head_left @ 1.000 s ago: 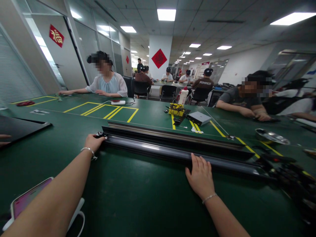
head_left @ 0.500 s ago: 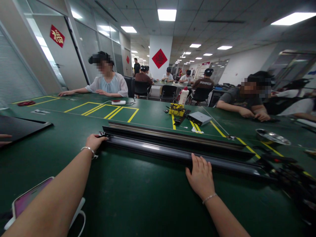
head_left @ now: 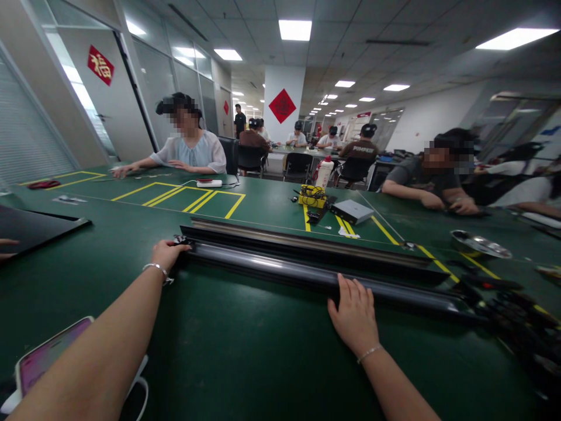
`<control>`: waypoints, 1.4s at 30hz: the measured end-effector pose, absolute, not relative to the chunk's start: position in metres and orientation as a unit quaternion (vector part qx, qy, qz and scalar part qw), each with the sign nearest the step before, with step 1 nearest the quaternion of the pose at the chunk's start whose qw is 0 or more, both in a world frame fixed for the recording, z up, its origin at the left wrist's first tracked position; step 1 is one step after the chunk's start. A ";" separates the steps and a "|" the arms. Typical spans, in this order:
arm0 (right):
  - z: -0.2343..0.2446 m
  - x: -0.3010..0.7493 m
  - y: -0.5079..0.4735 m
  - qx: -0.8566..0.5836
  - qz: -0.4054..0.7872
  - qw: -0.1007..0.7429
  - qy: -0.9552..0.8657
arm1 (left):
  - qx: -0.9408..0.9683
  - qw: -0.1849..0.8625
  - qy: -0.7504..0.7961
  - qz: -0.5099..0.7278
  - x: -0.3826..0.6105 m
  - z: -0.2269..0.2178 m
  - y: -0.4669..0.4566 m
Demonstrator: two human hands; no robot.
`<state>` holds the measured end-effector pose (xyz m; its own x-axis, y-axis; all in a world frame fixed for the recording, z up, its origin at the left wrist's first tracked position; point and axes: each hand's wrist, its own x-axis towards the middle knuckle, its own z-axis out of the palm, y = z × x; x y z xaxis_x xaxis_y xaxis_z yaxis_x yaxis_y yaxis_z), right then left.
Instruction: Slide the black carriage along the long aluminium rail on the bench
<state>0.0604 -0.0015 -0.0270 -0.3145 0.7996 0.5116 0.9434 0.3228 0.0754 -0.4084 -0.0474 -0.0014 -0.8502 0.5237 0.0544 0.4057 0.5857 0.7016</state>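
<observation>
Green workbench [head_left: 228, 351] fills the lower frame, open-plan room behind with other people seated at the far edge. I see a long dark rail [head_left: 280, 270] lying flat across mid-frame. Its long axis runs from left of centre down toward the lower right, roughly crosswise to both forearms. A second dark bar [head_left: 307, 241] lies parallel just behind it.

Left hand [head_left: 166, 252] is at the rail's left end, fingers curled around the end cap area; whether it's a real grip or just contact, I can't tell. Right hand [head_left: 354, 313] sits about two-thirds along, palm down, fingers spread and draped over the rail's near edge: resting on it, not wrapped around.

Key relation: rail is directly ahead of both sets of fingertips, touching both. Hands are well apart along its length. Right hand is nearer the camera, left is reaching farther out.

Phone [head_left: 44, 356] with white cable lies at lower left, well apart from the rail. Tangle of black parts [head_left: 521, 318] sits at the rail's right end.
</observation>
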 end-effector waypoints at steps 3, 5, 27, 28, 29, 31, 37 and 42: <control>-0.026 0.060 -0.002 -0.549 -0.180 0.197 -0.792 | 0.244 0.066 0.897 0.364 -0.405 0.000 -0.048; -0.025 0.060 -0.002 -0.550 -0.177 0.197 -0.792 | 0.252 0.057 0.899 0.355 -0.403 0.000 -0.048; -0.025 0.059 -0.002 -0.553 -0.172 0.200 -0.790 | 0.298 0.049 0.920 0.248 -0.404 0.005 -0.051; -0.024 0.059 -0.002 -0.555 -0.172 0.197 -0.790 | 0.300 0.049 0.920 0.246 -0.403 0.005 -0.051; -0.024 0.058 -0.002 -0.556 -0.173 0.195 -0.789 | 0.303 0.048 0.920 0.242 -0.403 0.006 -0.051; -0.024 0.058 -0.003 -0.557 -0.173 0.191 -0.790 | 0.310 0.041 0.920 0.234 -0.403 0.005 -0.050; -0.025 0.059 -0.002 -0.557 -0.174 0.189 -0.790 | 0.382 -0.055 0.908 0.163 -0.406 0.004 -0.046; -0.027 0.059 -0.001 -0.556 -0.171 0.189 -0.791 | 0.365 -0.055 0.916 0.157 -0.398 0.008 -0.048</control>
